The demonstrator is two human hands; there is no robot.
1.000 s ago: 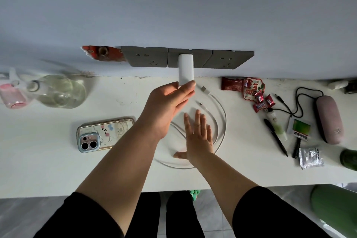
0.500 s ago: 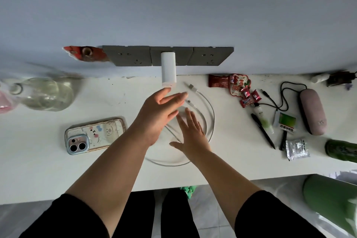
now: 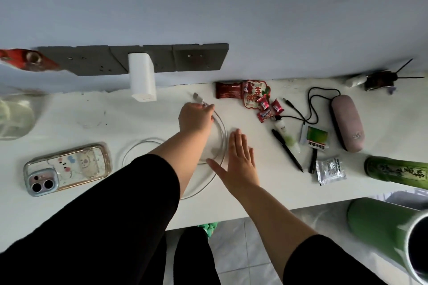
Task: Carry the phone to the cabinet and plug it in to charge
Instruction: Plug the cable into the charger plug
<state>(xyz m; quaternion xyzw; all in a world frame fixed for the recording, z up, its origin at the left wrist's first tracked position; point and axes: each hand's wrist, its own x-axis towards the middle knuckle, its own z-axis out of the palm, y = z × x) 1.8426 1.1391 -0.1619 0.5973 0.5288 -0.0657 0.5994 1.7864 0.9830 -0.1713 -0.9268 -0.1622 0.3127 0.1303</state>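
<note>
The phone (image 3: 67,170), in a clear cartoon case, lies face down on the white cabinet top (image 3: 92,118) at the left. A white charger block (image 3: 141,76) sits plugged into the grey wall sockets (image 3: 92,61). A white charging cable (image 3: 217,136) lies coiled in the middle, its plug end (image 3: 197,97) pointing toward the wall. My left hand (image 3: 195,118) pinches the cable just behind that plug. My right hand (image 3: 239,159) lies flat with fingers spread, pressing down on the coil.
Right of the cable lie red snack packets (image 3: 251,96), a black pen (image 3: 287,149), a black cord (image 3: 310,109), a pink case (image 3: 346,122), a foil sachet (image 3: 330,170) and green bottles (image 3: 396,170). A glass bottle (image 3: 16,118) lies at the far left.
My left hand has left the charger block, dropped to the right, and closed on the cable near its plug. My right hand stayed on the coil. The view has shifted rightward.
</note>
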